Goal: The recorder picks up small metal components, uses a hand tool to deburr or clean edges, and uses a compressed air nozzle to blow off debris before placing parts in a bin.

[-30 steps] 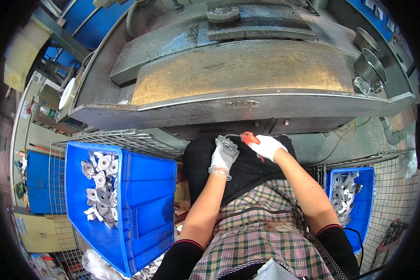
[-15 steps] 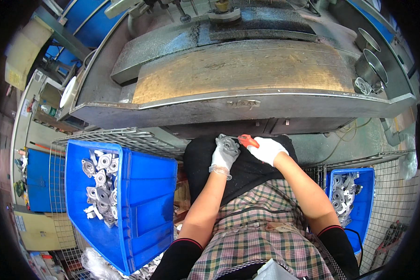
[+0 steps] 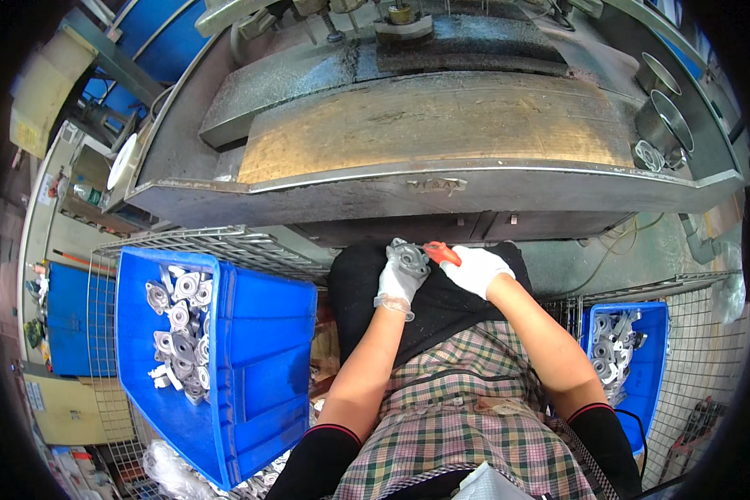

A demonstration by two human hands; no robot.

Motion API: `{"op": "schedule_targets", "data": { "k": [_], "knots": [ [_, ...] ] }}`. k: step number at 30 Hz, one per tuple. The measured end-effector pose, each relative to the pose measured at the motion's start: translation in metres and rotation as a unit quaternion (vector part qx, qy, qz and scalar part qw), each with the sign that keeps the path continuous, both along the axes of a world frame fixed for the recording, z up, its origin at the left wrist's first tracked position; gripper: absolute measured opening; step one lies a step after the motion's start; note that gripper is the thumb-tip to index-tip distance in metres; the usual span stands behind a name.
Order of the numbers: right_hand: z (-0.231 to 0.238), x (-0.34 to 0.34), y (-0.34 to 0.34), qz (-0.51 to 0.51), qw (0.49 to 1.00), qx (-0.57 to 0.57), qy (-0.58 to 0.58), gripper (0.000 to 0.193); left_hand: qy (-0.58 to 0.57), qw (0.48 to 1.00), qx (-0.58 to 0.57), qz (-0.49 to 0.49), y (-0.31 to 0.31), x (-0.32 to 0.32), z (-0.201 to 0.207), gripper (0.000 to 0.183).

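Note:
Over my lap, my gloved left hand (image 3: 398, 287) grips a grey cast metal part (image 3: 408, 257) with a round, ringed middle. My right hand (image 3: 480, 272), in a white glove, is closed around a small red hand tool (image 3: 442, 252); its kind is hard to make out. The tool's tip is right at the metal part's right edge, and whether they touch cannot be seen. Many similar castings (image 3: 182, 333) lie in the tilted blue bin (image 3: 262, 350) on my left. More castings (image 3: 615, 350) fill the blue bin (image 3: 658, 333) on my right.
Ahead stands a metal workbench with a raised front lip (image 3: 342, 185) and a worn wooden board (image 3: 425, 125). Two metal cups (image 3: 663, 121) sit at its right end. Wire mesh carts (image 3: 217, 242) flank me, and a cable (image 3: 612, 258) runs along the floor at the right.
Almost nothing differs. Both hands hold the same place over my lap, with the red tool still beside the metal part; the view has shifted very slightly.

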State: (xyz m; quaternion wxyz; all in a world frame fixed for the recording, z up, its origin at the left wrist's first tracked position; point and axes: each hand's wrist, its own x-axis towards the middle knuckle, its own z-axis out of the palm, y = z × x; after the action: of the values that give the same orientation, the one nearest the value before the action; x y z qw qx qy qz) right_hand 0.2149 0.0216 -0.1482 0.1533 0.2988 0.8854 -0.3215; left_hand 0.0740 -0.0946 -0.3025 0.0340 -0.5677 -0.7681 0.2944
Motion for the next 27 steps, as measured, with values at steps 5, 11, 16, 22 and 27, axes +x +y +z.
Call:
{"op": "schedule_targets", "data": {
  "k": [5,11,16,22,27],
  "knots": [
    [-0.002,0.003,0.006,-0.020,1.000,-0.003,-0.007,0.043,-0.036,0.999,-0.009,-0.024,0.001,-0.001,-0.002,0.056],
    [-0.010,0.002,0.010,-0.031,0.999,0.003,-0.026,0.043,-0.370,0.911,0.179,0.006,0.000,-0.010,-0.038,0.053],
    [-0.004,0.009,0.007,-0.011,1.000,0.002,-0.027,0.043,-0.700,0.612,0.365,0.049,-0.004,-0.014,-0.075,0.051],
    [0.013,0.049,0.013,0.003,0.998,0.001,-0.069,0.043,-0.886,-0.122,0.325,0.306,0.016,-0.002,-0.067,0.047],
    [0.029,0.043,-0.004,0.033,0.997,0.015,-0.070,0.042,-0.860,0.131,0.472,0.146,-0.007,-0.026,-0.112,0.043]
  ]
}}
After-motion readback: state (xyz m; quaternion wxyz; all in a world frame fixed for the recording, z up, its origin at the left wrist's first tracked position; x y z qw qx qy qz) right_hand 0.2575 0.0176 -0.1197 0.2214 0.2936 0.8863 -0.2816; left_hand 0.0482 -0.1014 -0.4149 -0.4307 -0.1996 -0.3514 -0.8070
